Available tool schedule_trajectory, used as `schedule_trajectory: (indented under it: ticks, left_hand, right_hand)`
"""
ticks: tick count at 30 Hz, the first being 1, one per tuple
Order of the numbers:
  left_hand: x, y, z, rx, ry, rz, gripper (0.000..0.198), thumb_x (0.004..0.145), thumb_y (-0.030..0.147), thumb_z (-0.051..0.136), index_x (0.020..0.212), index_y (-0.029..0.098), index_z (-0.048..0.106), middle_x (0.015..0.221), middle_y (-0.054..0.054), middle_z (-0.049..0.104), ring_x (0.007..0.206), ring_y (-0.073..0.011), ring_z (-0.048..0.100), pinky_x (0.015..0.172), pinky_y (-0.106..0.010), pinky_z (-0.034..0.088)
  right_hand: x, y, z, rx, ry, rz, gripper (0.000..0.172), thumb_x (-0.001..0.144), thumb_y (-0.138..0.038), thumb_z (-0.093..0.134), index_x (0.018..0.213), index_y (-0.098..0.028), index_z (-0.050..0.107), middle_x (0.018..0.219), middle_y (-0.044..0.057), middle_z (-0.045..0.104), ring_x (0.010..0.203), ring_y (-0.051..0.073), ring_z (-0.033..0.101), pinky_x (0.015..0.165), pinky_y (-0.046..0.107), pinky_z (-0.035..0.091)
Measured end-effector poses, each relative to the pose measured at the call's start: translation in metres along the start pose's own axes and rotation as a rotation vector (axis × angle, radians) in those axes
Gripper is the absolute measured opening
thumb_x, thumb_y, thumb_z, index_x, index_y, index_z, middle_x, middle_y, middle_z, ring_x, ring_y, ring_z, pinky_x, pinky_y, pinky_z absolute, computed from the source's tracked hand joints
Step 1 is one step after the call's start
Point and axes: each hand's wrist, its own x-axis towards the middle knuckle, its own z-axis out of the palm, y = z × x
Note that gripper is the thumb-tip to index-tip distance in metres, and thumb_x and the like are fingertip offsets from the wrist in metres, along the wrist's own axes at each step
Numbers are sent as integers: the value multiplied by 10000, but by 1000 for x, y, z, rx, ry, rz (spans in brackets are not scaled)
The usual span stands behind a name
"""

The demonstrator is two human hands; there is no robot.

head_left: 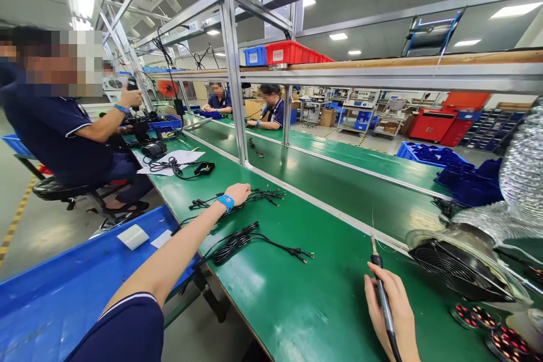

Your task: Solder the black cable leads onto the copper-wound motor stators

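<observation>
Here | left hand (238,193) at cables (268,196) | right hand (395,301) gripping soldering iron (384,297) | bench (331,294) between

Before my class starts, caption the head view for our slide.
Right hand holds a soldering iron; left hand is over black cables on the green workbench.

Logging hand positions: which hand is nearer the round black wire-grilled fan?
Right: the right hand holds a black soldering iron beside the fan; the left hand is farther, at thin black cables.
</observation>
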Motion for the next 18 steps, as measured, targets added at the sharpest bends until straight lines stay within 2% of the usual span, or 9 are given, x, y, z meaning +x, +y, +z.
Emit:
schedule_trajectory:
  ticks: [4,7,11,14,18]
  left_hand:
    - [3,8,7,78,-30,-18,189,850,219,497,885,155,671,970,-149,696,997,-265,638,897,-362,478]
    - [4,9,5,60,-56,-18,161,808,181,536,863,159,685,967,-126,704,990,-253,648,895,-341,495]
    - [1,6,4,-48,-139,-27,165,792,182,556,886,164,691,833,-48,717,761,-164,680,729,-241,544]
    - [0,6,5,-116,-171,-43,208,805,177,554,975,147,670,839,-35,721,652,-117,660,603,-193,532]
    - [1,3,6,-96,-136,-49,218,800,168,567,990,140,669,842,-38,723,670,-120,663,619,-189,529]
  right_hand:
    - [0,0,2,13,0,-19,277,962,-376,486,1149,-194,577,1012,75,581,820,139,618,717,225,491]
    - [0,-1,2,2,9,-25,260,965,-361,483,1142,-196,577,1013,73,582,810,133,619,699,218,487]
    - [-2,-1,3,-3,-4,-20,268,969,-357,474,1161,-195,569,1022,75,581,815,133,623,701,222,491]
    - [-2,0,3,-4,-7,-13,270,967,-364,471,1147,-194,577,1026,80,581,818,134,625,699,223,500]
    - [0,-1,1,1,-4,-30,256,963,-354,478,1136,-196,580,1008,75,581,815,136,622,708,230,503]
